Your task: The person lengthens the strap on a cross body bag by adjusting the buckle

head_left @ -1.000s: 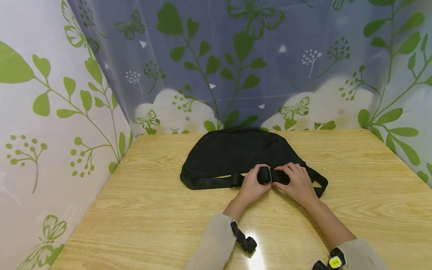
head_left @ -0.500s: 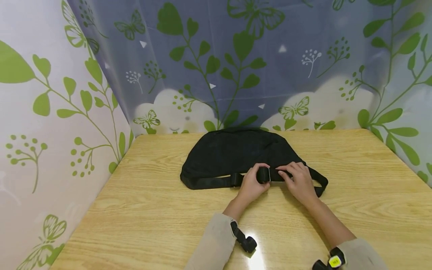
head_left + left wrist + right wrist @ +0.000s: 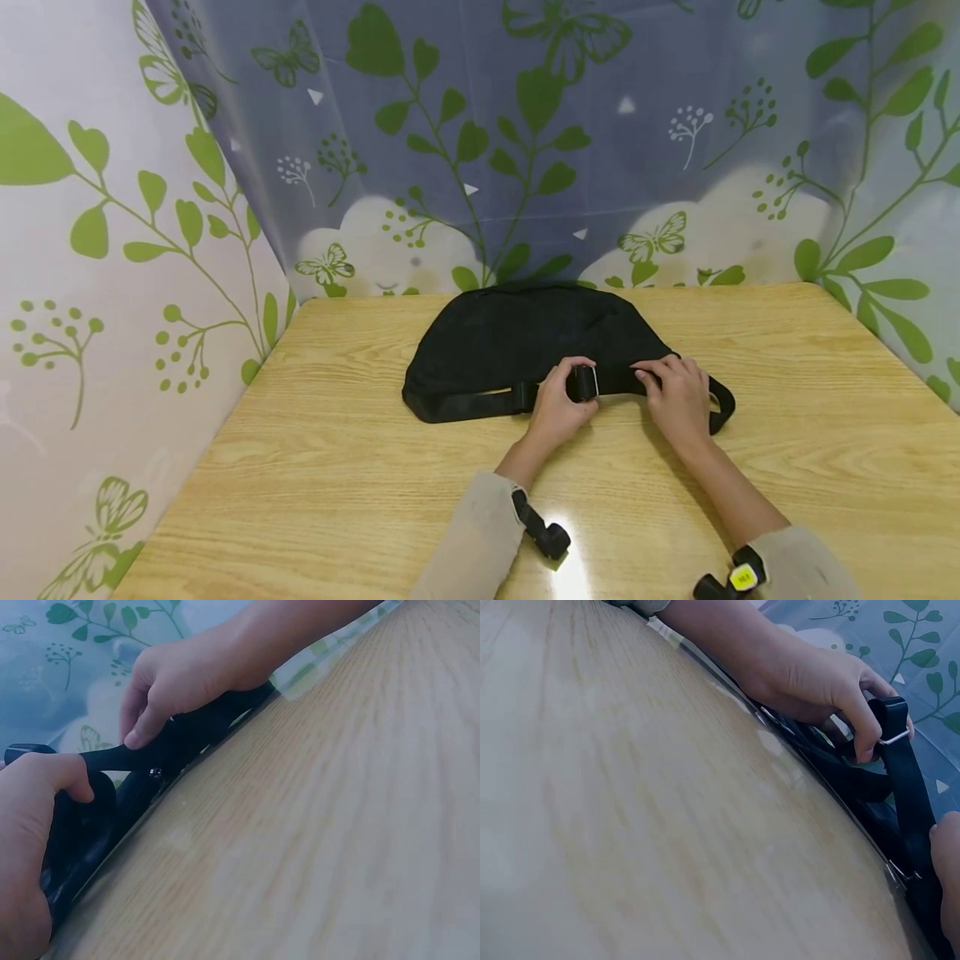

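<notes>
A black half-moon fabric bag (image 3: 517,333) lies at the back of the table, its strap along the near side. My left hand (image 3: 558,404) holds a folded loop of the strap (image 3: 618,380) beside a metal slide buckle (image 3: 596,382), thumb below and fingers above. Farther right, my right hand (image 3: 677,398) pinches the same strap between thumb and fingers. Seen from the left wrist, the strap (image 3: 109,759) runs taut between both hands, lifted over the rest of the bag. The right wrist view shows the silver buckle (image 3: 895,737) right at the left hand's fingers.
Wood-grain tabletop (image 3: 300,500) surrounds the bag. A second strap slider (image 3: 521,397) sits left of the left hand. A printed curtain (image 3: 465,150) with leaves and butterflies hangs right behind the bag, and others flank the sides.
My right hand has slid right along the strap, away from the buckle, and the strap between the hands has lengthened. The left hand has kept its grip by the buckle.
</notes>
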Available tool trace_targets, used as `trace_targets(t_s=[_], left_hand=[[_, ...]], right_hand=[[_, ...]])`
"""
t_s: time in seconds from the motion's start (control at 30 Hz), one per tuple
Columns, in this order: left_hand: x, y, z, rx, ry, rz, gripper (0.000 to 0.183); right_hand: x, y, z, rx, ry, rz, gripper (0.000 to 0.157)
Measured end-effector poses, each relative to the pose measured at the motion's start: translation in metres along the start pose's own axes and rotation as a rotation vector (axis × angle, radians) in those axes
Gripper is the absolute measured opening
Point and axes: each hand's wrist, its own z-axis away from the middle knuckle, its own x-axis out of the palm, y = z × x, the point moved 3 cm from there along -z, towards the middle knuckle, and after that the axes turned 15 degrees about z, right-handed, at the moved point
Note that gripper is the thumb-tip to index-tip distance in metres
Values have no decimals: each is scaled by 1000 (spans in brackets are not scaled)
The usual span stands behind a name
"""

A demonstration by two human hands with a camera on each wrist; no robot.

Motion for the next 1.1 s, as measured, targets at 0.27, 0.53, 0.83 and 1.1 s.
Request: trace_targets(t_s=[0.27,0.53,0.83,1.1], left_hand=[[-3,3,0,89,60,20,54],[-8,7,2,246,183,24,48],[-10,10,3,268,246,-58,48],[-9,11,5,266,204,-57,50]], right_hand=[[-2,4,0,53,6,23,5],[-4,7,-1,88,12,37,5],[-3,8,-2,101,20,31,7],[-3,6,0,91,7,8,6]])
